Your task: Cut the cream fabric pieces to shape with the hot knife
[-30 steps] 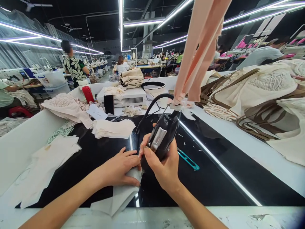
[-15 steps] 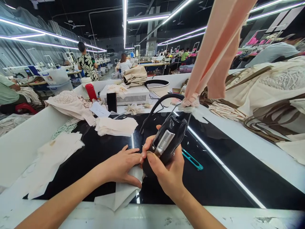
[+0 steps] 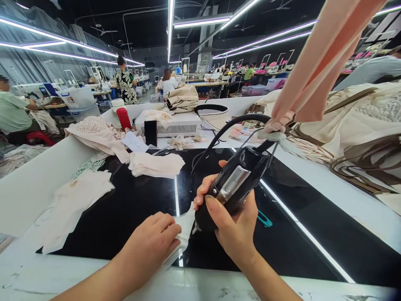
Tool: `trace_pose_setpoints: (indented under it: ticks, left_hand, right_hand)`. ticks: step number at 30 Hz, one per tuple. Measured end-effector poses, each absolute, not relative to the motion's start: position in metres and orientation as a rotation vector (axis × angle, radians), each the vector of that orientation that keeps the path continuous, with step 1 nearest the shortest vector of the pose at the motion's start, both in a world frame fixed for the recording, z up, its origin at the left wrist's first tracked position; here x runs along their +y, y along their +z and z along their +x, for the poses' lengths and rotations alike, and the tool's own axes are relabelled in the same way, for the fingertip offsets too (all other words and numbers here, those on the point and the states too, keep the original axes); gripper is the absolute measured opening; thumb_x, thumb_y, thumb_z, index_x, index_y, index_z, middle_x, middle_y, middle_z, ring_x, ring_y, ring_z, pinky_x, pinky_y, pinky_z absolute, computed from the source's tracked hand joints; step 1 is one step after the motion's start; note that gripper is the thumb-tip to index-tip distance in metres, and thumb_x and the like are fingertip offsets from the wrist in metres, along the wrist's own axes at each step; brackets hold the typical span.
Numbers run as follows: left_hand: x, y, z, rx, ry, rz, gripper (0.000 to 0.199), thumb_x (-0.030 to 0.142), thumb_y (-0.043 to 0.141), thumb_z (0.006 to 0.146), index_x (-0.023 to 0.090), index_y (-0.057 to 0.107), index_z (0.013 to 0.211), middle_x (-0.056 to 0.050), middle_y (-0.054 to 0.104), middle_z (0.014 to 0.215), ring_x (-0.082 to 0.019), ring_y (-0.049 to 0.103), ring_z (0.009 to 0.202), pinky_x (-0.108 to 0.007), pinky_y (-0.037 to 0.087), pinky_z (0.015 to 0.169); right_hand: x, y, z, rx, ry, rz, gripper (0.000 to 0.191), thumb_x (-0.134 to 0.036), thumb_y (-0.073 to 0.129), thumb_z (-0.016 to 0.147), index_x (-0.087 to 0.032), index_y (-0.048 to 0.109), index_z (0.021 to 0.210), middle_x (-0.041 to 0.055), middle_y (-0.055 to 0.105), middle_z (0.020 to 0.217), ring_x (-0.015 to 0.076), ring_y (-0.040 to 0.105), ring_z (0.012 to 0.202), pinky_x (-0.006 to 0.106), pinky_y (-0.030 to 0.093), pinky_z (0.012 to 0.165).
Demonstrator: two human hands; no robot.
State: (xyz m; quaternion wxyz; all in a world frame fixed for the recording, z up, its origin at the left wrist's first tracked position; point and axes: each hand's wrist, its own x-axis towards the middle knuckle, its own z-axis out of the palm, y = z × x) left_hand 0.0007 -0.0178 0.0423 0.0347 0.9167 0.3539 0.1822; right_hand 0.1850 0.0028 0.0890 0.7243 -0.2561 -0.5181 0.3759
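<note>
Most fingertips of the left hand [image 3: 153,242] out of sight; fingers curled over a pale cloth [image 3: 187,220], grip or mere press, cannot tell. Cloth thin, creased, partly under that hand, lying on a black sheet [image 3: 125,217].

Right hand [image 3: 233,221] closed round a black handheld tool [image 3: 234,179], just right of the cloth. Tool glossy, tilted, silver plate on top, small pale tip low down; underside lost behind palm and fingers. Teal cutter [image 3: 265,219] to the right, one end hidden.

Dark cable [image 3: 232,122] arches from the tool's rear. Pink strips [image 3: 326,62], knotted near it, cut off by the top edge.

Farther: stacked pale pieces [image 3: 156,164], then a white vented box [image 3: 178,126] on the tabletop [image 3: 203,144]. Far left, two stacked translucent bins [image 3: 78,99]; contents not readable.
</note>
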Motion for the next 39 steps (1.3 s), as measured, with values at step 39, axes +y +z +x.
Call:
trace_pose_setpoints:
  ticks: [39]
  left_hand:
    - [0.006,0.040,-0.017,0.862,0.731,2.735,0.029,0.003,0.047,0.099,0.016,0.067,0.117,-0.009,0.071,0.120,-0.018,0.069,0.111,-0.030,0.059,0.099]
  right_hand:
    - [0.007,0.088,0.196,-1.146,0.788,-0.661,0.038,-0.032,0.078,0.088,-0.031,0.056,0.119,-0.0034,0.064,0.086,0.0133,0.063,0.060,0.028,0.057,0.053]
